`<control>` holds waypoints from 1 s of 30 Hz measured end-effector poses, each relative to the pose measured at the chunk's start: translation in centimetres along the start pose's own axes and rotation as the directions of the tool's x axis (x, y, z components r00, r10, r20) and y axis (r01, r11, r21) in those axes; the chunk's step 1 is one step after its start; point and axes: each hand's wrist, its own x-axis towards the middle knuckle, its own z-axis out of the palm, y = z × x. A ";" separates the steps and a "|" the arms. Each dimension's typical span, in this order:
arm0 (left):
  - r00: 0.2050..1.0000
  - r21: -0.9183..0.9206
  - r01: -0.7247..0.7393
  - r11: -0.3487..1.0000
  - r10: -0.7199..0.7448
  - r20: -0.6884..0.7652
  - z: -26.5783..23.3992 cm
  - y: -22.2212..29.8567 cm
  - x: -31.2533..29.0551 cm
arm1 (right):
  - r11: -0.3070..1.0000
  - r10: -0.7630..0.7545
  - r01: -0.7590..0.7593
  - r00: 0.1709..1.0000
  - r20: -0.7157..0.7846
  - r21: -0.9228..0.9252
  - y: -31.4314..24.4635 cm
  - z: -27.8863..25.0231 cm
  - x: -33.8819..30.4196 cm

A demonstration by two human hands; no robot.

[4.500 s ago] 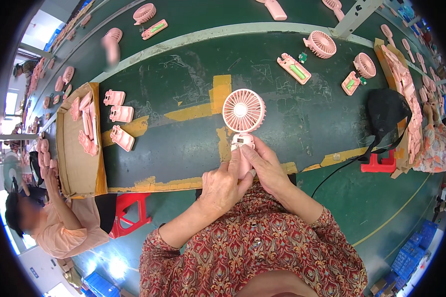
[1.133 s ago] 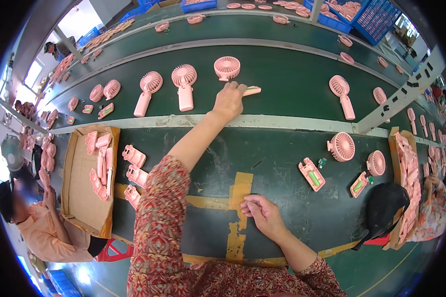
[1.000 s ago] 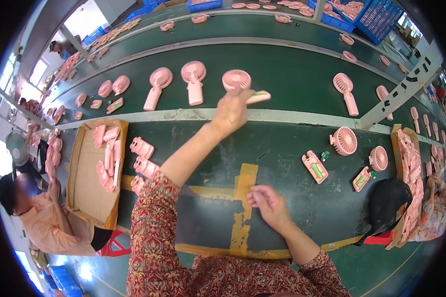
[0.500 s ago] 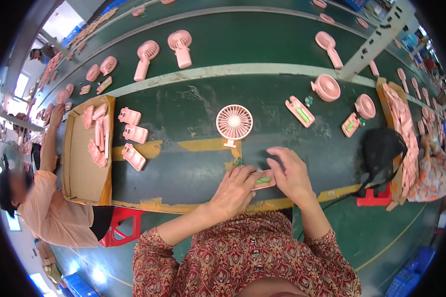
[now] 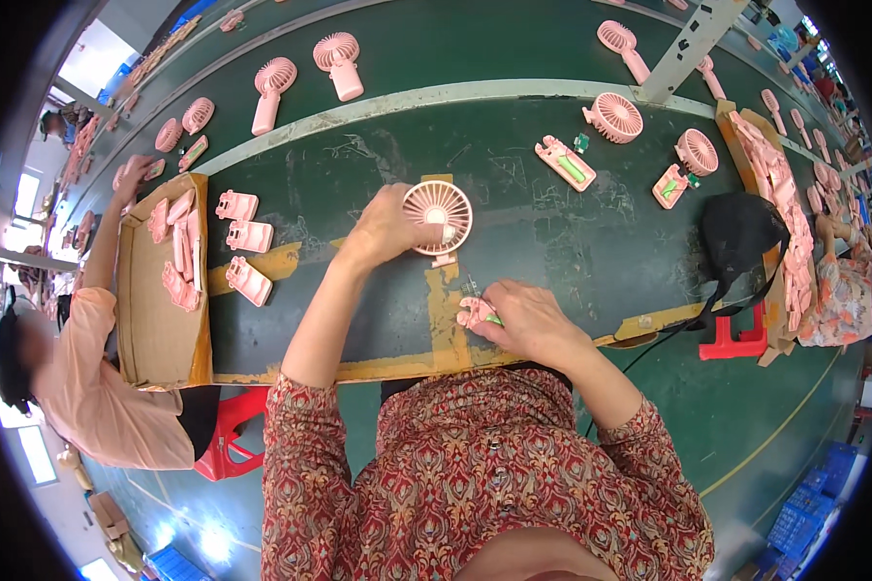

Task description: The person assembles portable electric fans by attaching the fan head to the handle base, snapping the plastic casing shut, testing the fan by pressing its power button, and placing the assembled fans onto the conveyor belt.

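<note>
A round pink fan head (image 5: 437, 215) with a slatted grille lies on the dark green table before me. My left hand (image 5: 389, 228) is closed round its left side, the thumb across the grille and the fingers behind the rim. Closer to the front edge, my right hand (image 5: 533, 318) grips a pink handle shell (image 5: 472, 312). A strip of green battery shows inside the shell, and most of it is hidden under the fingers. At its upper end a small green circuit board (image 5: 469, 287) sticks out, just below the fan head's short neck.
Several handle shells (image 5: 250, 237) lie left beside a cardboard box (image 5: 202, 373) of pink parts. Battery-fitted shells (image 5: 565, 164) and fan heads (image 5: 614, 117) lie right, near a black bag (image 5: 741, 237). A rail (image 5: 378, 104) crosses behind. A co-worker (image 5: 116, 387) sits at left.
My left hand has left the handle shell and taken hold of the fan head. My right hand now holds the shell, shifted left and away from me. The whole view has shifted slightly.
</note>
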 end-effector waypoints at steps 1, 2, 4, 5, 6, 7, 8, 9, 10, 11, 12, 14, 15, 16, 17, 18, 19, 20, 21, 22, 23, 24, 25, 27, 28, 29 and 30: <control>0.997 -0.023 0.032 0.999 -0.034 -0.069 0.1 0.0 -1.0 | 1.000 0.011 -0.011 1.000 -0.007 -0.002 0.3 0.0 -0.1; 0.988 -0.048 0.063 0.997 -0.070 -0.138 0.1 0.3 -2.1 | 1.000 0.021 -0.021 1.000 -0.014 -0.004 0.6 0.1 -0.2; 0.974 -0.279 0.022 0.960 -0.084 -0.212 0.1 -0.2 -3.7 | 0.997 0.072 -0.072 0.997 -0.022 0.000 0.9 0.2 -0.1; 0.963 -0.420 -0.040 0.907 -0.076 -0.257 0.2 -0.9 -4.3 | 0.992 0.125 -0.125 0.992 -0.029 0.003 1.1 0.3 -0.1; 0.961 -0.515 -0.076 0.854 -0.075 -0.267 0.0 -1.1 -5.1 | 0.993 0.122 -0.122 0.992 -0.028 0.002 1.4 0.5 -0.1; 0.956 -0.599 -0.131 0.790 -0.060 -0.288 0.0 -1.1 -5.7 | 0.974 0.169 -0.154 0.982 -0.082 0.168 1.7 0.6 0.0; 0.950 -0.674 -0.184 0.716 -0.047 -0.310 0.0 -1.0 -6.3 | 0.927 0.225 -0.172 0.966 -0.127 0.332 2.0 0.7 -0.1; 0.955 -0.737 -0.218 0.640 -0.017 -0.297 0.1 -1.0 -7.0 | 0.708 0.286 -0.243 0.957 0.045 0.664 2.0 0.4 -0.2; 0.956 -0.743 -0.243 0.624 0.024 -0.293 0.1 -0.8 -7.5 | 0.707 0.290 -0.246 0.956 0.045 0.663 2.3 0.4 -0.1; 0.955 -0.750 -0.268 0.605 0.065 -0.289 0.1 -0.3 -8.0 | 0.526 0.213 -0.228 0.968 0.132 0.819 2.7 0.5 0.0; 0.951 -0.761 -0.282 0.584 0.069 -0.300 0.3 0.6 -8.6 | 0.310 0.116 -0.224 0.974 0.197 0.924 2.9 0.6 0.1; 0.960 -0.788 -0.279 0.549 0.184 -0.211 0.8 1.3 -9.4 | 0.175 0.115 -0.268 0.961 0.251 0.947 3.2 1.0 0.1; 0.968 -0.826 -0.242 0.509 0.179 -0.174 1.5 2.1 -10.0 | 0.039 0.099 -0.306 0.949 0.301 0.951 3.1 1.1 0.0; 0.968 -0.815 -0.243 0.526 0.183 -0.171 2.2 3.1 -10.4 | 0.024 0.115 -0.362 0.927 0.358 0.932 2.6 0.7 0.0; 0.968 -0.804 -0.244 0.543 0.187 -0.168 2.8 4.0 -10.6 | 0.059 0.120 -0.353 0.931 0.344 0.934 2.5 1.4 0.1; 0.974 -0.834 -0.220 0.506 0.166 -0.156 3.0 4.6 -10.8 | 0.097 0.118 -0.343 0.936 0.331 0.934 2.2 1.9 0.2; 0.971 -0.816 -0.235 0.528 0.162 -0.174 3.2 4.3 -10.7 | 0.172 0.077 -0.309 0.951 0.300 0.935 1.9 2.0 0.2; 0.969 -0.797 -0.248 0.550 0.158 -0.193 3.5 4.0 -10.4 | 0.143 0.084 -0.339 0.940 0.330 0.930 1.4 2.0 0.0; 0.965 -0.745 -0.260 0.614 0.132 -0.228 3.7 3.8 -10.1 | 0.114 0.092 -0.369 0.928 0.360 0.923 0.8 1.7 -0.1; 0.960 -0.718 -0.270 0.642 0.118 -0.255 3.9 3.8 -9.7 | 0.164 0.027 -0.292 0.956 0.291 0.942 1.4 2.3 -0.6; 0.954 -0.689 -0.278 0.669 0.106 -0.282 4.0 3.8 -9.5 | 0.163 0.028 -0.294 0.956 0.293 0.942 1.1 2.2 -0.9; 0.950 -0.682 -0.280 0.676 0.089 -0.301 4.2 3.7 -9.3 | 0.145 0.066 -0.293 0.956 0.287 0.945 0.2 1.5 -1.2; 0.950 -0.682 -0.277 0.677 0.088 -0.299 4.3 3.6 -9.2 | 0.127 0.103 -0.292 0.954 0.281 0.948 -0.3 1.2 -1.4; 0.954 -0.707 -0.249 0.662 0.040 -0.298 4.6 3.4 -9.1 | 0.135 0.059 -0.258 0.966 0.252 0.957 0.1 1.9 -1.5; 0.954 -0.707 -0.247 0.663 0.039 -0.297 4.7 3.4 -9.0 | 0.138 0.072 -0.262 0.964 0.254 0.955 -0.1 2.0 -1.6; 0.956 -0.713 -0.239 0.659 0.032 -0.291 4.8 3.3 -9.0 | 0.141 0.085 -0.267 0.963 0.257 0.953 -0.2 2.2 -1.6; 0.958 -0.720 -0.231 0.654 0.024 -0.285 4.9 3.3 -9.0 | 0.139 0.085 -0.268 0.962 0.258 0.953 -0.3 2.3 -1.6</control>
